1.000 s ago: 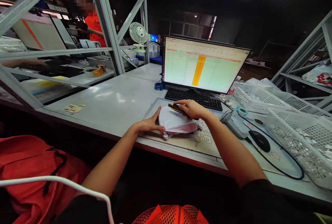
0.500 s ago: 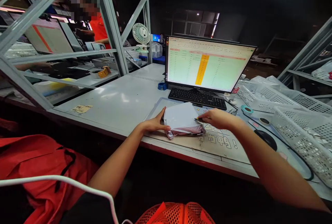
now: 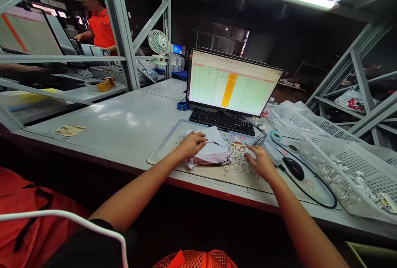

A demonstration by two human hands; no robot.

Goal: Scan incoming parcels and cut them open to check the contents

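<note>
A white plastic-wrapped package (image 3: 212, 149) lies on the printed desk mat (image 3: 164, 149); its top has a dark slit and its near side is crumpled. My left hand (image 3: 192, 144) is closed on the package's upper left part, fingers bent over its top. My right hand (image 3: 259, 161) hovers just right of the package, over the mat's cartoon drawing. Its fingers are apart and nothing shows in them. Beyond its fingertips lies a small dark and silvery tool (image 3: 259, 139), too small to name surely.
Behind the mat stand a keyboard (image 3: 223, 121) and a monitor (image 3: 231, 82). A mouse (image 3: 293, 168) with its cable, tape rolls (image 3: 275, 135) and white perforated baskets (image 3: 335, 177) are on the right. Metal frame posts rise on the left, with a co-worker (image 3: 101, 28) in red beyond them.
My right hand has left the package's right edge and let go of a small pointed tool. My left hand has moved onto the package's top, where a slit now shows. The view has shifted right.
</note>
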